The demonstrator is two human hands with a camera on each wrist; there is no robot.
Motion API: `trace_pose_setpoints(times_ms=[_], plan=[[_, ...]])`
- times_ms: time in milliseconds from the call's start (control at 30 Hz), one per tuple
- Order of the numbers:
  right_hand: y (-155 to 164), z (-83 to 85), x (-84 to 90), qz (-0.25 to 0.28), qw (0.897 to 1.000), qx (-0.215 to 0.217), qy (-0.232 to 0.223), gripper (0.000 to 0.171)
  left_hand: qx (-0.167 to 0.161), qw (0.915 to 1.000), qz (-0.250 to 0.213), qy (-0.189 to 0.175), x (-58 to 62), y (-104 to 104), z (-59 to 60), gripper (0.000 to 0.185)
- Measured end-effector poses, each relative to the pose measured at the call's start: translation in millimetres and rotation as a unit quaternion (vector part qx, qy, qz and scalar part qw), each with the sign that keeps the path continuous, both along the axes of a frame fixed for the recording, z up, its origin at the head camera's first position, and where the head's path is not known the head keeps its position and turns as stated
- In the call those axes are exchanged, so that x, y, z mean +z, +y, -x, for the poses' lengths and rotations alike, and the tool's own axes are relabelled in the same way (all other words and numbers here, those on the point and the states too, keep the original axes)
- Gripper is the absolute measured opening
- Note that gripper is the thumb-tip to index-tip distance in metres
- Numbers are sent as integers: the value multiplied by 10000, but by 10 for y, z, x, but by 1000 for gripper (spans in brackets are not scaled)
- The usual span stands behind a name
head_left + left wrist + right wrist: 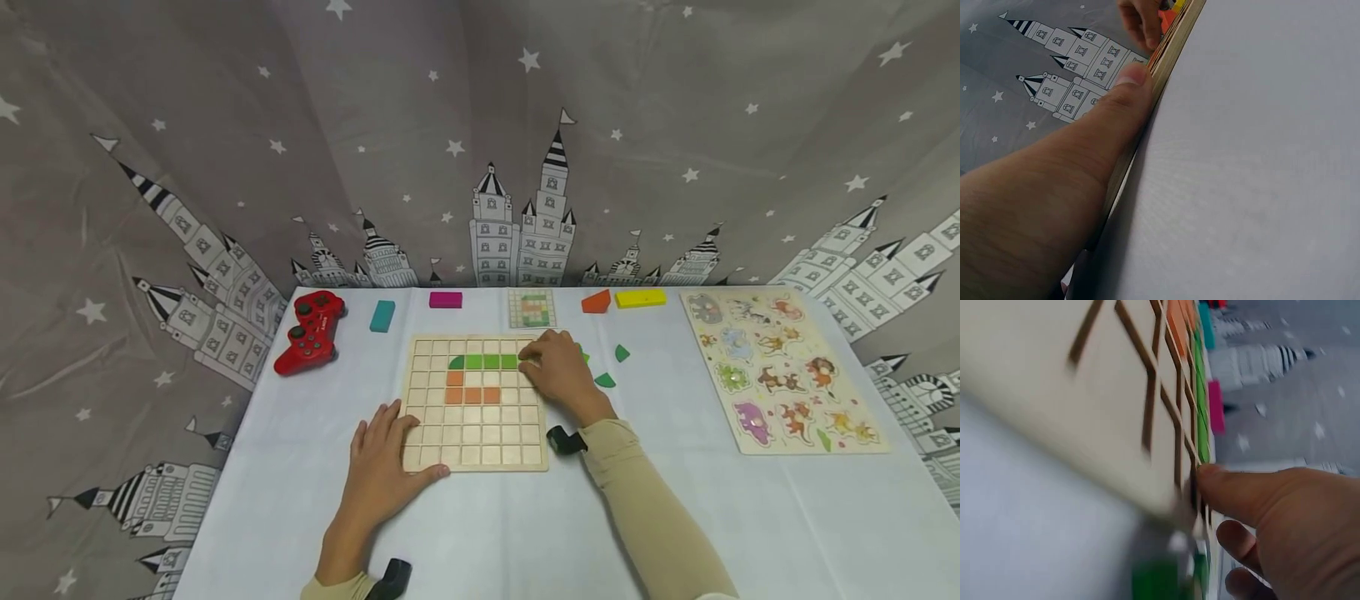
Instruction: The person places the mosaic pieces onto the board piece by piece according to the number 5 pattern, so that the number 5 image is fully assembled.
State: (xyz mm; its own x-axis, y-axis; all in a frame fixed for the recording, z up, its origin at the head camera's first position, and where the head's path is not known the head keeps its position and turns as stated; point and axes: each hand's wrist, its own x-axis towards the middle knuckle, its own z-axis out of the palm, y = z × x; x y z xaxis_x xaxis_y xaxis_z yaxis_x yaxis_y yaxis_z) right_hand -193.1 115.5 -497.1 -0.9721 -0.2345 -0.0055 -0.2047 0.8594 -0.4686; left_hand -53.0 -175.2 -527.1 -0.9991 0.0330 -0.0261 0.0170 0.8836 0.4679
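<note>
A wooden grid board (pixel 472 433) lies on the white cloth. One dark green rounded tile (pixel 457 362) begins a row of light green square tiles (pixel 491 362); several orange tiles (pixel 472 395) sit in cells below. My left hand (pixel 381 467) rests at the board's lower left corner, fingers spread along the left side, thumb (pixel 1132 81) against the front edge. At the right end of the green row, my right hand (pixel 558 371) bends its fingers down to the board, its thumb (pixel 1229 487) touching a cell there. I cannot tell whether a tile is between its fingertips.
Loose green pieces (pixel 605 381) lie right of the board. Behind it are a small pattern card (pixel 532 308) and teal (pixel 382 317), magenta (pixel 446 300), orange (pixel 596 302) and yellow blocks (pixel 641 298). A red game controller (pixel 311 332) lies left, an animal puzzle (pixel 783 375) right.
</note>
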Motion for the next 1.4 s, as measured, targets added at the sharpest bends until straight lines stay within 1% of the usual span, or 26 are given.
trace_pose_setpoints(times_ms=[167, 233, 300, 367, 467, 600, 700, 833, 900, 1000, 1100, 1200, 1300, 1400], plan=[[321, -153, -36, 338, 9963, -784, 25, 27, -6, 10000, -19, -29, 6, 14, -6, 92], [420, -212, -49, 392, 9945, -972, 3, 29, 21, 10000, -2, -72, 12, 17, -11, 91], [468, -244, -61, 408, 9934, -1068, 4, 29, 45, 9999, -2, -97, 22, 16, -13, 91], [487, -259, -74, 408, 9933, -1081, 47, 29, 43, 9999, -10, -104, 24, 8, -10, 91], [483, -262, -116, 351, 9944, -980, 186, 28, 36, 10000, 19, -90, 12, 1, 0, 92], [484, -275, -149, 124, 9955, -858, 375, 28, 36, 9999, 91, -55, -16, -4, 13, 93], [509, -290, -155, -65, 9942, -950, 500, 25, 22, 10000, 75, -34, -22, 1, 15, 93], [556, -311, -154, -123, 9920, -1140, 538, 20, 3, 10000, 69, -8, -15, 4, 17, 94], [581, -323, -160, -94, 9921, -1168, 445, 19, 0, 10000, 71, 1, -7, 2, 11, 94], [603, -334, -160, -68, 9942, -1034, 294, 22, 9, 10000, 55, -17, 0, -1, -4, 93], [618, -324, -132, -119, 9952, -920, 306, 26, -47, 9999, 29, 85, 10, 10, 19, 92], [621, -307, -91, -148, 9951, -893, 385, 23, -62, 9998, 25, 172, 14, 13, 45, 91], [617, -311, -69, -149, 9954, -906, 287, 21, -8, 10000, 27, 79, 19, 9, 34, 92], [615, -319, -67, -141, 9953, -951, 114, 24, 28, 10000, 29, -40, 14, 5, 16, 92]])
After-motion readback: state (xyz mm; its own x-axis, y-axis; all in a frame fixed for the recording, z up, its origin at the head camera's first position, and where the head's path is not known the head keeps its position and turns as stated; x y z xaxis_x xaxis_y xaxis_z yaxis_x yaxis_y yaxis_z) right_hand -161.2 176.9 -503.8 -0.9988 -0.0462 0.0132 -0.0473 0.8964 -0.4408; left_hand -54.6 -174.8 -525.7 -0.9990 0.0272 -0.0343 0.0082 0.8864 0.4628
